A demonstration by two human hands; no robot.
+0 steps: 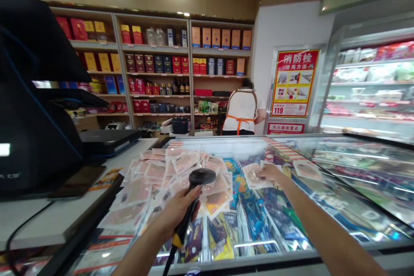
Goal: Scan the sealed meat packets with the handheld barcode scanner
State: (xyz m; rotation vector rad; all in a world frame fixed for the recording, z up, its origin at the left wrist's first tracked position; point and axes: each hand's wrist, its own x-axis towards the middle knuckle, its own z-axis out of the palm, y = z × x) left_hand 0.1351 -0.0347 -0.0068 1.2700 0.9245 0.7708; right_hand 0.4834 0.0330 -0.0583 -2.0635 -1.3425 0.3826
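My left hand (181,207) is wrapped round the handle of a black barcode scanner (202,176) with a yellow band near its base. The scanner's head is above a spread pile of flat clear packets (155,172) with pinkish contents, lying on the glass top of a chest freezer. To the right, my right hand (270,173) has its fingers closed on the edge of one such clear packet (254,175), apart from the pile. One more packet (307,170) lies by itself further right on the glass.
Colourful packs fill the chest freezer (239,263) under its glass. At left, a counter (35,224) bears a dark monitor (35,51) and a phone (77,182). Behind, a person (241,110) faces shelves of boxes (155,62). A lit fridge (371,90) stands at right.
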